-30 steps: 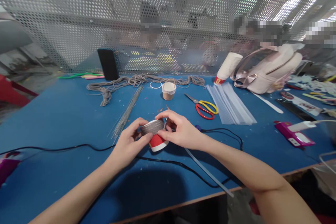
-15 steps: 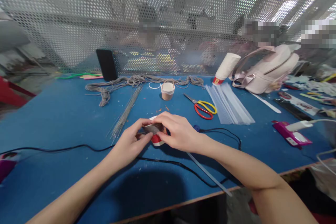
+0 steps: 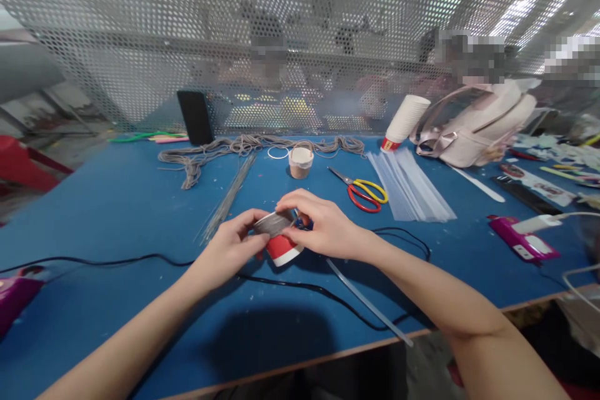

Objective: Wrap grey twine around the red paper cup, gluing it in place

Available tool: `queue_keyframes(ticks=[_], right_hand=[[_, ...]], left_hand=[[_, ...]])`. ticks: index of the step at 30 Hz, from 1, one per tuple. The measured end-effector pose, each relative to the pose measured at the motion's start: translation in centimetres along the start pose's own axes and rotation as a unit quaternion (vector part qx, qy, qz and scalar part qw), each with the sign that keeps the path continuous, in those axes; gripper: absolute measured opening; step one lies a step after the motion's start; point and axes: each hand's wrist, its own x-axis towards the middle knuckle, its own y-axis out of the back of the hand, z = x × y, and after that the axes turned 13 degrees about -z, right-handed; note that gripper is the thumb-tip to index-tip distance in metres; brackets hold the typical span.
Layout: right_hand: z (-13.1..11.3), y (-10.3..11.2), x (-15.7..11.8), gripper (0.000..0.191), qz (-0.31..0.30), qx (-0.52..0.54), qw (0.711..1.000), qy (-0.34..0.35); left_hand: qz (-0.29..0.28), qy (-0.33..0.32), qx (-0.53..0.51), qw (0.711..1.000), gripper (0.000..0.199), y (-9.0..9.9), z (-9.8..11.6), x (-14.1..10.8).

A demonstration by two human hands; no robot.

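A red and white paper cup (image 3: pixel 285 251) is tilted between my hands, grey cord (image 3: pixel 272 224) covering its upper part. My left hand (image 3: pixel 237 240) grips the cup's left side, thumb on the cord. My right hand (image 3: pixel 328 228) is curled at the cup's right side, fingertips close to its rim and wall. Under those fingers shows part of a blue tool (image 3: pixel 304 222), apparently a glue gun; most of it is hidden by the hand. A clear glue stick (image 3: pixel 368 301) sticks out below my right wrist towards the table edge.
On the blue table (image 3: pixel 140 212) lie thin wires (image 3: pixel 229 197), grey cord bundles (image 3: pixel 253 142), scissors (image 3: pixel 363 192) and clear sticks (image 3: pixel 407 190). A small basket-like cup (image 3: pixel 300 164), stacked cups (image 3: pixel 407 120) and a phone (image 3: pixel 194 117) stand behind. A black cable (image 3: pixel 290 284) crosses in front.
The cup has tipped, showing more of its red wall and white base. My right fingers have lifted off the cord towards the right, uncovering the blue tool beneath. The glue stick shifted slightly.
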Motion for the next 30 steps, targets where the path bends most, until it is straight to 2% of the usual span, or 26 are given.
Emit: queue_keyframes(ticks=[4, 8, 11, 13, 14, 16, 18, 20, 21, 22, 23, 25, 26, 27, 28, 30], right_hand=[[-0.3, 0.6, 0.0, 0.022, 0.010, 0.079, 0.996, -0.029], [-0.9, 1.4, 0.0, 0.019, 0.027, 0.170, 0.979, -0.110], [-1.5, 1.4, -0.7, 0.024, 0.023, 0.272, 0.947, -0.168], [-2.4, 0.9, -1.7, 0.029, 0.008, 0.323, 0.930, -0.174], [-3.1, 0.5, -2.4, 0.032, -0.007, 0.327, 0.931, -0.164], [-4.8, -0.2, -4.1, 0.036, -0.030, 0.263, 0.958, -0.111], [-6.5, -0.6, -5.6, 0.041, -0.119, 0.131, 0.984, 0.001], [-7.5, -0.3, -6.6, 0.032, -0.206, 0.026, 0.968, 0.144], [-7.5, 0.0, -6.9, 0.028, -0.243, -0.003, 0.955, 0.169], [-7.0, 0.3, -7.1, 0.024, -0.253, -0.024, 0.952, 0.170], [-6.2, 0.7, -7.1, 0.022, -0.231, -0.043, 0.961, 0.144], [-3.7, 1.4, -7.2, 0.025, -0.134, -0.133, 0.981, 0.037], [-2.2, 1.6, -7.2, 0.030, -0.102, -0.188, 0.977, -0.021], [-0.8, 1.7, -7.2, 0.038, -0.102, -0.236, 0.963, -0.076], [0.5, 1.7, -7.3, 0.047, -0.127, -0.268, 0.948, -0.117], [2.5, 1.5, -7.5, 0.059, -0.195, -0.276, 0.929, -0.149]], left_hand=[[0.002, 0.013, -0.027, 1.000, 0.018, 0.1, 0.3, -0.1], [0.024, 0.024, 0.010, 0.999, 0.023, 0.2, 0.4, 0.2], [0.084, -0.004, 0.095, 0.992, 0.025, 0.5, 0.4, 0.5], [0.140, -0.036, 0.158, 0.977, 0.023, 0.8, 0.5, 0.7], [0.168, -0.051, 0.184, 0.967, 0.021, 1.0, 0.5, 0.8], [0.208, -0.075, 0.216, 0.951, 0.017, 1.3, 0.7, 1.0], [0.232, -0.095, 0.225, 0.942, 0.015, 1.5, 1.0, 1.0], [0.250, -0.108, 0.213, 0.938, 0.013, 1.6, 1.3, 1.0], [0.257, -0.110, 0.200, 0.939, 0.014, 1.7, 1.4, 1.0], [0.263, -0.108, 0.185, 0.941, 0.015, 1.7, 1.4, 1.0], [0.265, -0.103, 0.167, 0.944, 0.016, 1.8, 1.5, 1.0], [0.265, -0.091, 0.134, 0.951, 0.019, 1.9, 1.3, 1.0], [0.262, -0.085, 0.121, 0.954, 0.020, 1.9, 1.2, 1.0], [0.257, -0.080, 0.108, 0.957, 0.020, 1.9, 1.1, 1.0], [0.253, -0.076, 0.095, 0.960, 0.020, 1.8, 0.9, 1.1], [0.241, -0.068, 0.068, 0.966, 0.019, 1.6, 0.7, 1.3]])
